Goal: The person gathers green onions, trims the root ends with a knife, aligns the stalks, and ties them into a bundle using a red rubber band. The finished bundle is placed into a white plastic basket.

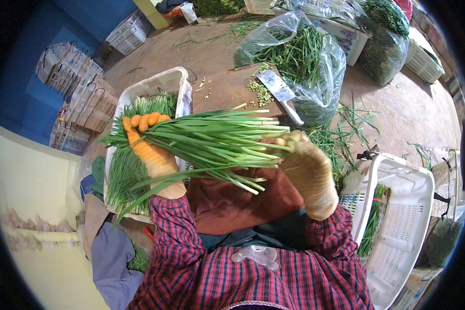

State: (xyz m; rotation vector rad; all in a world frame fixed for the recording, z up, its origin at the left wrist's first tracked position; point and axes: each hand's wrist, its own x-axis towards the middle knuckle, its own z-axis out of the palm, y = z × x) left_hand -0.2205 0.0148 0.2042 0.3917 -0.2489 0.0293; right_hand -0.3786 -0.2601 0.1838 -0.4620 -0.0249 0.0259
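Note:
My left hand (149, 143), in an orange-palmed work glove, is closed around the leafy end of a bunch of garlic chives (217, 135). The bunch lies sideways above my lap, its pale stem ends to the right. My right hand (308, 174), in a soiled, blurred glove, is at those stem ends; whether its fingers grip them cannot be told. Beneath my left hand, more chives (128, 182) fill a white plastic crate (185, 93). Ahead, a cleaver (277, 86) rests on a brown board (232, 87) beside cut stem ends (261, 93).
A clear plastic bag (333, 73) of loose greens stands beyond the board. At right, a white crate (407, 217) holds a banded chive bundle (374, 221). Loose leaves (333, 143) litter the floor before it. Stacked crates (89, 97) stand by the blue wall at left.

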